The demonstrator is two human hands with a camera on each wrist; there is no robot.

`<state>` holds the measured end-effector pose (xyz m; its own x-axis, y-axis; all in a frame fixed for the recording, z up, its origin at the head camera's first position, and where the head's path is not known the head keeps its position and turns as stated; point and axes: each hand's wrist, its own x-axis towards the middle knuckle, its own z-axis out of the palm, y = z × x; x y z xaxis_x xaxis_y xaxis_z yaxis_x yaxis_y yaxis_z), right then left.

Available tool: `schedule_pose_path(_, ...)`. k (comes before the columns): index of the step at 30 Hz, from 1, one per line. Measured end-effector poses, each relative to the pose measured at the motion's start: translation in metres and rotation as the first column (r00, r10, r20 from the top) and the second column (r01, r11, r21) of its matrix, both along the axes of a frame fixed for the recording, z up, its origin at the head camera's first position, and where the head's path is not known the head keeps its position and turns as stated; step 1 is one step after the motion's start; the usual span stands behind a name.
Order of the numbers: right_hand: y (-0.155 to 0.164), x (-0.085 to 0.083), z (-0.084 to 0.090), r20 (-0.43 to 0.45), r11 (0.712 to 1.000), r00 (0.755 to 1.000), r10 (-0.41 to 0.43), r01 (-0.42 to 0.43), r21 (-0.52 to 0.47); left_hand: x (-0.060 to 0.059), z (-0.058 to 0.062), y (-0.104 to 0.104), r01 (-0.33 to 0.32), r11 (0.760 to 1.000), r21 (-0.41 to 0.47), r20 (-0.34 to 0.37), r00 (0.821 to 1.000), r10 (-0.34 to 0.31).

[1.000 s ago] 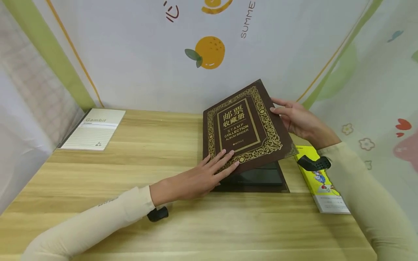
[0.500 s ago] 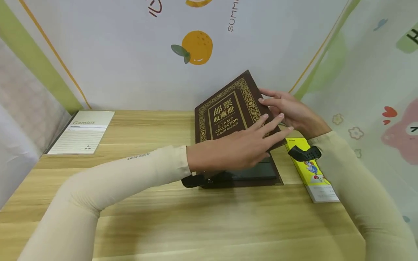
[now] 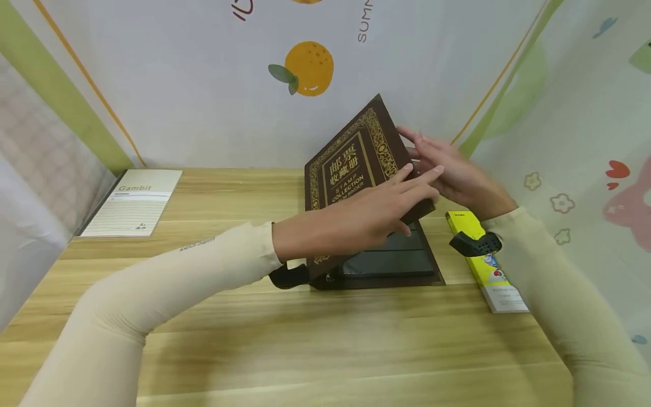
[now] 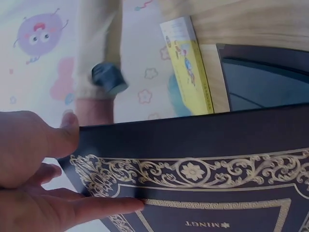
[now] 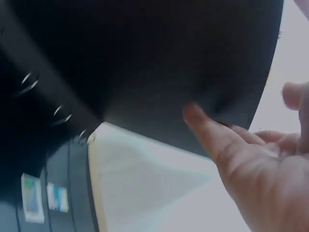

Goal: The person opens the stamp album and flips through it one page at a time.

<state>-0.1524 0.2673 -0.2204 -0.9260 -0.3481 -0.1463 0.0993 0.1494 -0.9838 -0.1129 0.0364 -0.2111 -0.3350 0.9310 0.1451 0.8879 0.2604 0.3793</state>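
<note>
A brown stamp album with gold ornament lies on the wooden table, its front cover lifted steeply on the left-hand spine. My left hand reaches across it, straight fingers flat on the cover's front near its free right edge. In the left wrist view the left hand has its thumb against that edge of the cover. My right hand is behind the cover; its straight fingers touch the dark inner side. The dark pages beneath are exposed.
A yellow booklet lies just right of the album. A "Gambit" lined notepad sits at the table's far left. Printed fabric walls close in the back and both sides.
The cover has swung up much steeper. My left hand left the cover's lower left part and moved across to its right edge. My right hand stayed behind the cover.
</note>
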Motion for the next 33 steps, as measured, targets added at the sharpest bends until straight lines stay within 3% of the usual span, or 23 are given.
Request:
schedule_pose_path(4, 0.003, 0.003, -0.022, -0.04, 0.982, 0.995, 0.088, -0.08, 0.17, 0.001, -0.001, -0.017, -0.052, 0.993, 0.105, 0.061, 0.997, 0.046)
schedule_pose_path(6, 0.007, 0.007, -0.036, -0.042, 0.955, 0.989, 0.14, -0.124, 0.27, 0.001, -0.004, -0.026, -0.062, 0.984, 0.165, 0.067, 0.996, 0.051)
schedule_pose_path(8, 0.011, 0.013, -0.052, -0.045, 0.909, 0.981, 0.188, -0.157, 0.386, 0.001, -0.006, -0.034, -0.068, 0.972, 0.224, 0.063, 0.996, 0.055)
schedule_pose_path(10, 0.012, 0.022, -0.068, -0.057, 0.841, 0.972, 0.229, -0.168, 0.515, 0.001, -0.009, -0.043, -0.072, 0.959, 0.275, 0.052, 0.997, 0.06)
schedule_pose_path(12, 0.012, 0.031, -0.084, -0.079, 0.749, 0.959, 0.271, -0.158, 0.643, 0.0, -0.011, -0.052, -0.073, 0.945, 0.318, 0.026, 0.997, 0.068)
schedule_pose_path(16, 0.011, 0.051, -0.12, -0.169, 0.577, 0.908, 0.383, -0.092, 0.812, 0.002, -0.01, -0.07, -0.088, 0.921, 0.378, -0.027, 0.994, 0.106)
schedule_pose_path(19, 0.009, 0.062, -0.14, -0.215, 0.492, 0.869, 0.445, -0.037, 0.87, 0.004, -0.01, -0.085, -0.117, 0.908, 0.402, -0.045, 0.988, 0.147)
schedule_pose_path(23, 0.006, 0.069, -0.155, -0.226, 0.463, 0.855, 0.467, -0.018, 0.886, 0.005, -0.012, -0.104, -0.153, 0.891, 0.426, -0.043, 0.981, 0.19)
schedule_pose_path(26, 0.006, 0.071, -0.162, -0.232, 0.462, 0.851, 0.47, -0.014, 0.887, 0.009, -0.014, -0.118, -0.197, 0.866, 0.46, 0.005, 0.976, 0.22)
schedule_pose_path(30, 0.008, 0.072, -0.165, -0.21, 0.45, 0.859, 0.467, -0.026, 0.893, 0.018, -0.018, -0.137, -0.279, 0.821, 0.498, 0.09, 0.958, 0.271)
schedule_pose_path(33, 0.012, 0.073, -0.164, -0.188, 0.445, 0.874, 0.448, -0.036, 0.895, 0.024, -0.022, -0.15, -0.328, 0.787, 0.523, 0.096, 0.94, 0.328)
